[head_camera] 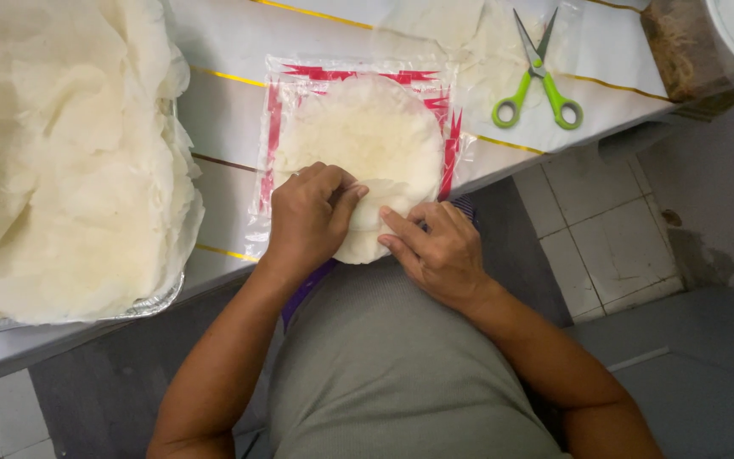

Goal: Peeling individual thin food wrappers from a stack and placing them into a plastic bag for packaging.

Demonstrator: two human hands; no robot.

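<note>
1. A stack of thin, round, pale wafers sits mostly inside a clear plastic bag with red printed borders, which lies flat at the near edge of the bench. I judge the filling well along: most of the stack is in, but its near rim pokes out of the bag's mouth, over the bench edge, and the bag is unsealed.
2. The left hand rests on the near left of the stack, its fingers curled and pinched onto the wafer rim at the bag's opening.
3. The right hand lies just beside it; its fingers are stretched nearly flat, pressing the wafer rim rather than clasping it.
4. At the bench's left end, a foil tray holds a large heap of loose wafers.
5. Green-handled scissors lie towards the far right, well apart from both hands.
</note>
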